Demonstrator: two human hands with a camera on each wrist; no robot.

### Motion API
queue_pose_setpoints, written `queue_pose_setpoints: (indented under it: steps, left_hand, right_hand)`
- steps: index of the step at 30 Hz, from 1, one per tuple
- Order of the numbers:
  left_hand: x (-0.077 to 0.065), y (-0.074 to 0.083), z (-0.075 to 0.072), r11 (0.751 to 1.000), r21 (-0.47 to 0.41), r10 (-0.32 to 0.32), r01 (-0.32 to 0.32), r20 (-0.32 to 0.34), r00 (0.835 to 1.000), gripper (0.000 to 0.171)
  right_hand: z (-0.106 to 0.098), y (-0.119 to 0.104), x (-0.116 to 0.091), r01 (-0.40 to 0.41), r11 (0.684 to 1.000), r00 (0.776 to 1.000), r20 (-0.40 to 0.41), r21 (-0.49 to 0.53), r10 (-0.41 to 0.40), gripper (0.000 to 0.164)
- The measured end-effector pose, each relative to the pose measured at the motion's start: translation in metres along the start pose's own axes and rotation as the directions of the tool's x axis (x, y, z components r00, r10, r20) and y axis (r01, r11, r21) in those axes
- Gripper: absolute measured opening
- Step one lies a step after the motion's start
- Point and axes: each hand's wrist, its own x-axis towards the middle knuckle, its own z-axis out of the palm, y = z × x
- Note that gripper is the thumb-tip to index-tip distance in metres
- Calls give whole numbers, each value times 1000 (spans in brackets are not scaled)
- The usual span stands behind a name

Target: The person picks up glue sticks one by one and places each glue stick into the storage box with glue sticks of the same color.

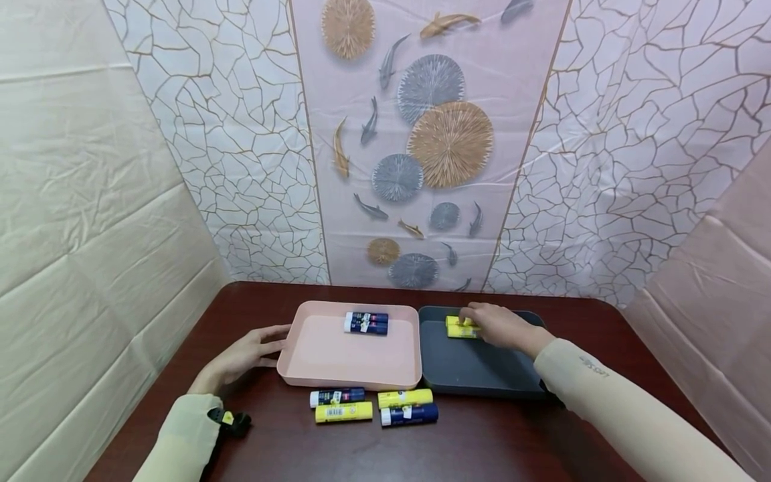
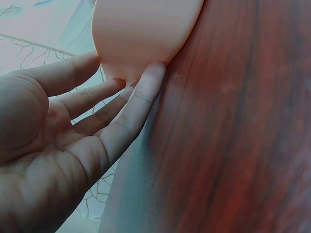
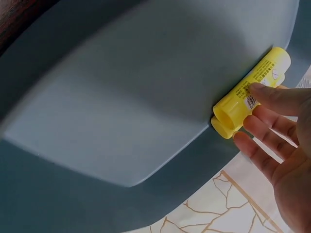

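Observation:
My left hand (image 1: 243, 355) rests its extended fingertips against the left wall of the pink tray (image 1: 355, 383); the left wrist view shows the fingers spread along the tray's rounded corner (image 2: 141, 31). Two dark blue glue sticks with white ends (image 1: 366, 328) lie side by side inside that tray. In the dark grey tray (image 1: 482, 385), my right hand (image 1: 500, 327) pinches a yellow glue stick (image 3: 252, 87), thumb on its label side. Another yellow glue stick (image 3: 222, 128) lies against it, mostly covered, along the tray's far wall.
Before the trays on the dark red table (image 1: 289, 445) lie a blue glue stick (image 1: 337, 396) beside a yellow one (image 1: 343, 412), and another yellow one (image 1: 405, 399) beside a blue one (image 1: 409, 415). A patterned cloth (image 1: 421, 201) hangs behind the table.

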Motion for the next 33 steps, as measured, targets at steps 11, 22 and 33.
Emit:
queue_pose_setpoints:
  steps: [11, 22, 33]
  left_hand:
    - [-1, -1, 1, 1000, -7, 14, -13, 13, 1000, 62]
    - [0, 2, 2, 1000, 3, 4, -4, 8, 1000, 63]
    - [1, 0, 1, 1000, 1, -16, 16, 0, 1000, 67]
  right_hand:
    - [-13, 1, -7, 16, 988, 1000, -21, 151, -13, 38]
    - [-19, -23, -24, 82, 979, 993, -100, 188, -63, 33]
    - [-25, -52, -41, 97, 956, 991, -114, 277, -67, 33]
